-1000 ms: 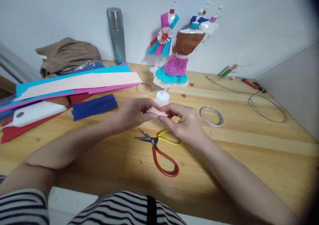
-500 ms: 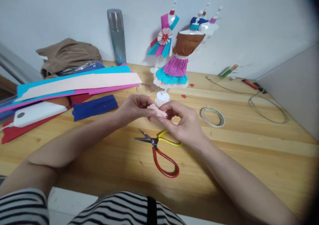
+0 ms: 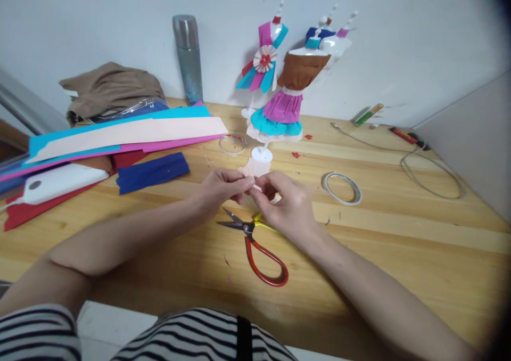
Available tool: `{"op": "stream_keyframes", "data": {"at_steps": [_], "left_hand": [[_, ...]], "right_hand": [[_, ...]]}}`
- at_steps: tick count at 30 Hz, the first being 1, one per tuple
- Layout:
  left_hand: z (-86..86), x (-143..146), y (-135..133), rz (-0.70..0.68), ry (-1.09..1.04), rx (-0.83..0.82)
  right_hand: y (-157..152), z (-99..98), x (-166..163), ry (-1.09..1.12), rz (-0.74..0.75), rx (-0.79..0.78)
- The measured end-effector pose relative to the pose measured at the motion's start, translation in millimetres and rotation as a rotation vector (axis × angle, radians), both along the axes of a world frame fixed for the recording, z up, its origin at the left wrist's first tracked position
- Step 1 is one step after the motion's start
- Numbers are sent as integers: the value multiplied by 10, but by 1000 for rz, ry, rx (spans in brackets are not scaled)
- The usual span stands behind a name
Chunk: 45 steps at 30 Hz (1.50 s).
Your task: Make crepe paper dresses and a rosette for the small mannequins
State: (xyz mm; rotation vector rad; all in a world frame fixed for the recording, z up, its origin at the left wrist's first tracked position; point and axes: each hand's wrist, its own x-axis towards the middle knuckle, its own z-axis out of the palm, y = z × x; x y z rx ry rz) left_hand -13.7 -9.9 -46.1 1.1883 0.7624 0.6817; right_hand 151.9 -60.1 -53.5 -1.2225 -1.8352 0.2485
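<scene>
Between both hands is a small piece of pale pink pleated paper [image 3: 245, 171], its middle hidden by my fingertips. My left hand [image 3: 223, 186] pinches it from the left, thumb on top. From the right, the thumb and index finger of my right hand [image 3: 285, 198] close on it too, and the fingertips of the two hands nearly meet. Open-bladed scissors [image 3: 246, 227] with one red and one yellow handle lie on the table just below; my right hand partly covers the yellow handle. Behind my hands stands the white round base [image 3: 262, 154] of a small dress form.
Small dress forms in coloured paper [image 3: 305, 71] stand against the wall. Crepe paper strips [image 3: 131, 134], a navy piece [image 3: 154, 173] and a white glue gun [image 3: 66, 182] lie left. A tape roll [image 3: 342, 187], cable [image 3: 423, 182] and cutter [image 3: 403, 135] are right; a thermos [image 3: 188, 60] stands behind.
My hands have lowered slightly and drawn closer together. My fingers now cover more of the pale pink paper, which showed as a fanned bow shape before.
</scene>
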Motion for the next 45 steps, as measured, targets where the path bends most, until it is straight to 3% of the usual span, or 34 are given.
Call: {"op": "stream_keyframes", "data": {"at_steps": [3,6,10,14,20,25,33,40,45], "left_hand": [[4,-11,27,-8,43,43],[6,-21,109,-38,102,153],[11,-27,187,-129,183,287],[14,-29,170,-240,244,346],[26,-50,146,-363,302,242],[67,-67,169,-389,223,157],[66,-93,191,-478,156,62],[-54,-85,227,-333,42,-97],[-63,-30,141,-152,38,108]], "right_hand": [[-15,29,3,13,80,-75],[12,93,51,130,63,-205],[83,121,112,334,82,-412],[101,98,110,379,122,-527],[90,93,112,361,161,-612],[108,94,120,417,142,-615],[116,142,115,526,229,-679],[164,81,171,681,174,-709],[183,48,135,788,142,-654]]}}
